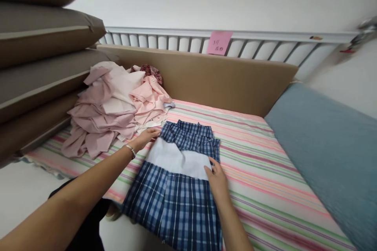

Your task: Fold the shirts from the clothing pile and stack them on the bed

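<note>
A blue and white checked garment (179,188) with a plain white panel across its middle lies flat on the striped bed sheet (259,157). My left hand (146,138) rests on its upper left edge, next to the checked collar part, fingers stretched flat. A thin bracelet is on that wrist. My right hand (217,178) lies on the garment's right edge by the white panel, fingers extended and pressing down on the cloth. Neither hand lifts the fabric.
A heap of pink and pale clothes (118,106) lies at the back left of the bed. Stacked brown cushions (38,62) stand on the left. A blue cushion (330,145) runs along the right. A cardboard sheet (212,78) and a pink note (219,42) are behind.
</note>
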Tool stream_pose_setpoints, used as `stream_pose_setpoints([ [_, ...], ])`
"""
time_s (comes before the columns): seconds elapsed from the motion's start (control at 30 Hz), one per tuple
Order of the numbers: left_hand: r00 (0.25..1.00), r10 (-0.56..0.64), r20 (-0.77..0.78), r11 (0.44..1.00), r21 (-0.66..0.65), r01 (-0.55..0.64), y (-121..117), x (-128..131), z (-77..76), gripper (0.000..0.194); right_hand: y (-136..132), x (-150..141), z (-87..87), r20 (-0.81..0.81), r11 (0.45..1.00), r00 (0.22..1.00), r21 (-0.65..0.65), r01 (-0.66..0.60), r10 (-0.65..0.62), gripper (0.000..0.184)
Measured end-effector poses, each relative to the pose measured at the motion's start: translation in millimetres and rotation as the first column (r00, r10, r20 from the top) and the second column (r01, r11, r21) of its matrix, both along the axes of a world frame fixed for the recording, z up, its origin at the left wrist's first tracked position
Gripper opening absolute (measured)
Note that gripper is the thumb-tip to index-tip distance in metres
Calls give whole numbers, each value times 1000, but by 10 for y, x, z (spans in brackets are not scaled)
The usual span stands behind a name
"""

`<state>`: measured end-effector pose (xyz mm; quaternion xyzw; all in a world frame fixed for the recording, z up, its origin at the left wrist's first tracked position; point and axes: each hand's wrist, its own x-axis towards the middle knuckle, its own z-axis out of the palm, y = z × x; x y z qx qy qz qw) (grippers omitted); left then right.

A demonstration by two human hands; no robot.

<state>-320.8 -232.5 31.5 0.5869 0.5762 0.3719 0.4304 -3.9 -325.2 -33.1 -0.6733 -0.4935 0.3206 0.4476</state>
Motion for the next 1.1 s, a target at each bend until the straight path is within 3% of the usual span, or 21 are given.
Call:
stream_pose_setpoints([
  [0.1,985,158,-64,987,30,-156,-25,-15,-70,48,71,-18,22,8,1000,1000,-9,14,-14,58],
  [0.2,950,247,-193,969,44,-243,-306,-93,-144,42,81,-52,97,42,1000,999,-14,20,-19,57],
  [0.3,917,237,-321,970,21,-243,-655,-122,-210,35,23,-101,219,51,999,999,52,14,-17,54],
  [0.4,898,189,-397,981,31,-193,-834,-59,-262,26,-52,-129,316,77,982,997,187,4,-19,50],
  [0.47,894,166,-416,986,51,-159,-839,1,-282,27,-80,-123,326,120,974,992,225,3,-31,50],
  [0.63,902,180,-392,984,84,-159,-678,74,-282,28,-65,-71,228,158,996,985,65,62,-71,56],
  [0.87,957,197,-214,979,104,-178,-469,104,-328,26,-65,-33,232,200,987,972,125,99,-123,49],
  [0.97,969,203,-141,974,128,-186,-469,126,-374,28,-64,-2,217,232,981,961,153,115,-149,48],
  [1.1,969,232,-85,960,178,-214,-555,161,-377,28,-74,-6,213,267,988,953,99,121,-144,47],
])
